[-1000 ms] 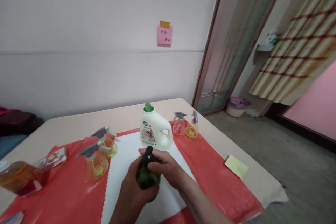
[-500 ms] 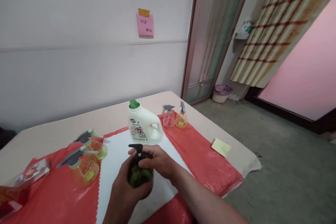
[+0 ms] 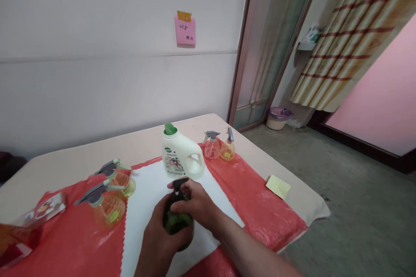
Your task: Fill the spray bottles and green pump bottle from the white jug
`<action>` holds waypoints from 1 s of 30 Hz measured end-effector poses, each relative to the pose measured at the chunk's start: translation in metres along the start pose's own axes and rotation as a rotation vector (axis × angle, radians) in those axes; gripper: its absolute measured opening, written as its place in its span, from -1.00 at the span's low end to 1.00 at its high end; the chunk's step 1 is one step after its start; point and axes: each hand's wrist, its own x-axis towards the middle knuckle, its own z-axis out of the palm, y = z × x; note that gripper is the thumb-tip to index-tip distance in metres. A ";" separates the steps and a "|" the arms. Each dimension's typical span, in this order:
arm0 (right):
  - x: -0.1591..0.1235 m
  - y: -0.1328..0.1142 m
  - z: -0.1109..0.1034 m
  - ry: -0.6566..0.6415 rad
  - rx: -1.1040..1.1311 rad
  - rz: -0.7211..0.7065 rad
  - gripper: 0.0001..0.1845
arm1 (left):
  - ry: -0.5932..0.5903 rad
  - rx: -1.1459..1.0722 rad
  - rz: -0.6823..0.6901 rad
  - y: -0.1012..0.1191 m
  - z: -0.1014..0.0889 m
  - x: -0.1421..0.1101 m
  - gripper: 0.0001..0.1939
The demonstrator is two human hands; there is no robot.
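Observation:
A dark green pump bottle [image 3: 176, 220] with a black pump head [image 3: 179, 183] is held over the white cloth [image 3: 143, 203]. My left hand [image 3: 160, 231] wraps around its body from the left and below. My right hand [image 3: 199, 204] closes on the bottle's collar, just under the pump, with the thumb towards me. The spout points to the right. Right behind my hands stands a white handled jug [image 3: 182, 156], a green piece in its open mouth.
Two spray bottles [image 3: 108, 210] stand at left on the red plastic sheet [image 3: 81, 242], near a printed packet [image 3: 48, 207]. Two more spray bottles [image 3: 212, 148] stand right of the jug. A yellow note pad [image 3: 278, 187] lies near the table's right edge.
The pump head has turned: its spout faced me, then left, and now points right. Both hands keep their hold on the bottle. My view has swung right, then slightly back.

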 end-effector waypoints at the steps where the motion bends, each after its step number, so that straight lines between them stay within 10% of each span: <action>1: 0.000 0.002 0.002 0.053 -0.037 -0.003 -0.42 | -0.002 0.006 -0.005 0.000 0.000 0.000 -0.22; 8: 0.000 -0.006 -0.008 -0.200 -0.067 0.004 -0.51 | -0.004 0.052 -0.010 -0.002 0.001 0.001 -0.17; 16: -0.001 0.002 0.002 0.029 -0.057 0.094 -0.48 | 0.011 -0.001 0.024 -0.004 0.009 0.001 -0.24; 23: -0.001 -0.006 -0.012 -0.166 0.068 0.067 -0.49 | -0.031 -0.038 0.008 -0.008 0.008 0.001 -0.13; 30: 0.012 -0.020 -0.066 0.349 -0.304 -0.056 -0.64 | 0.028 -0.194 0.083 -0.025 0.012 0.007 -0.11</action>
